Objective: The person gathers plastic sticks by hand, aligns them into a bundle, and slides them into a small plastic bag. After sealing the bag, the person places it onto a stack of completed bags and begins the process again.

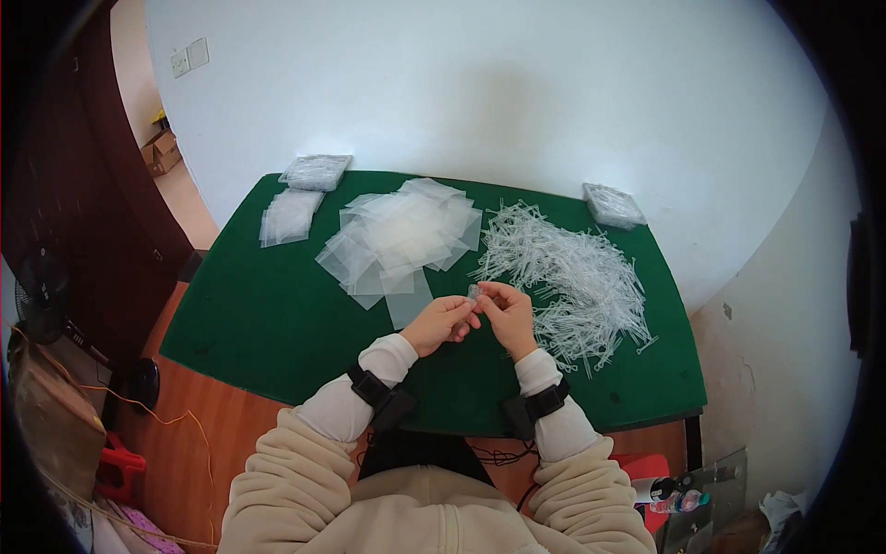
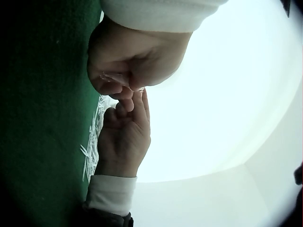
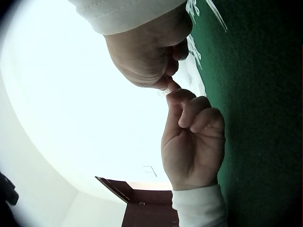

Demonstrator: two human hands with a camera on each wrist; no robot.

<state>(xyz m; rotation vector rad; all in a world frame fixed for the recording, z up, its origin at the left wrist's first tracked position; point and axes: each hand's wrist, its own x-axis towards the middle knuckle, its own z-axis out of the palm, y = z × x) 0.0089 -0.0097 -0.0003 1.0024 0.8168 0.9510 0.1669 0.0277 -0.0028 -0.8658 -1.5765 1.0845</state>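
Note:
Above the green table, both hands meet fingertip to fingertip around a small clear plastic piece [image 1: 474, 292]; its kind I cannot tell. My left hand [image 1: 443, 324] pinches it from the left, with the other fingers curled in. From the other side my right hand [image 1: 508, 319] grips its upper end between thumb and forefinger. In the left wrist view, a clear film-like part [image 2: 115, 77] shows inside the left hand's curled fingers. Flat clear plastic bags [image 1: 406, 235] lie in a loose heap beyond the hands. To the right spreads a big pile of thin clear plastic sticks [image 1: 581, 286] with looped ends.
Packed clear bundles sit at the table's back left [image 1: 316, 172] and back right [image 1: 613, 205]. A smaller stack of bags [image 1: 291, 217] lies by the left bundle. The green tabletop [image 1: 249, 314] ends near the person's waist, and a white wall [image 1: 461, 92] stands behind it.

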